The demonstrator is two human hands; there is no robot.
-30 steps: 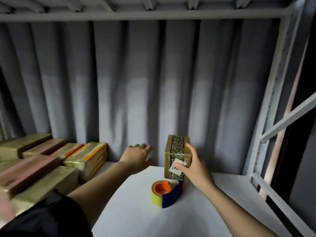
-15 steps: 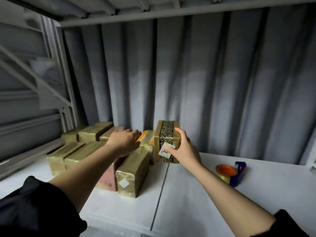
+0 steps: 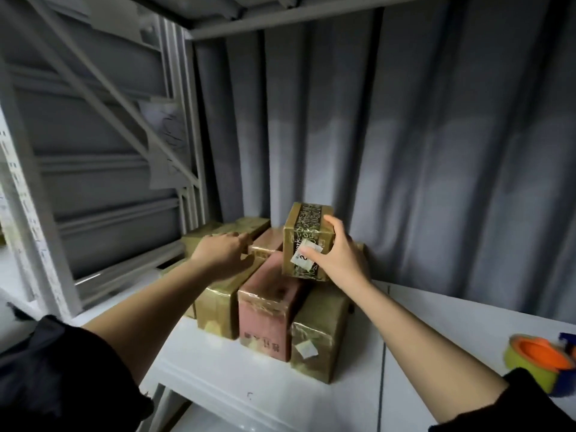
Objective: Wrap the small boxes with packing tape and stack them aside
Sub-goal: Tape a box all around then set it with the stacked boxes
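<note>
While the left hand (image 3: pixel 223 252) rests on the wrapped boxes (image 3: pixel 265 304) at about 9 o'clock, fingers loosely curled with no grip on anything, probably steadying the pile, the right hand (image 3: pixel 339 260) has its grip around a taped box (image 3: pixel 307 241), thumb on the white label, fingers over the top. That box sits dead centre, held over the pile, looks about ready to stack. Tape dispenser (image 3: pixel 536 361) is parked way out at 4 o'clock on the table (image 3: pixel 420 353), out of the way.
</note>
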